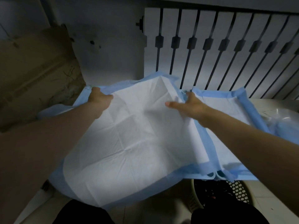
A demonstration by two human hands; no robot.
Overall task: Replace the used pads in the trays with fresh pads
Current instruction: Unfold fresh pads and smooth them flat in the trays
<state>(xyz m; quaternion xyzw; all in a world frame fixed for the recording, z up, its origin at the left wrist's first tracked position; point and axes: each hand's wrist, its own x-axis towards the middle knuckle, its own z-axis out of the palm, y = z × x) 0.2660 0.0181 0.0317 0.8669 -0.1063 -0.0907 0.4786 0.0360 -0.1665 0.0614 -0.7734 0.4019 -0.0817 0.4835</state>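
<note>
A large fresh pad [129, 147], white with a blue border, lies spread and rumpled over the left tray, hiding almost all of it. My left hand [99, 98] grips the pad's far left edge. My right hand [190, 104] pinches the pad's far right edge, thumb stretched out over the white. A second pad [226, 113], also white with a blue border, lies flat in the right tray. The blue tray rims [216, 175] show only at the near seam between the two pads.
A white gate with dark bars [218, 50] stands behind the trays. A brown cardboard sheet [35, 75] leans at the left. A perforated basket [218, 193] sits on the floor near my legs. Clear plastic wrapping [281, 117] lies at the right.
</note>
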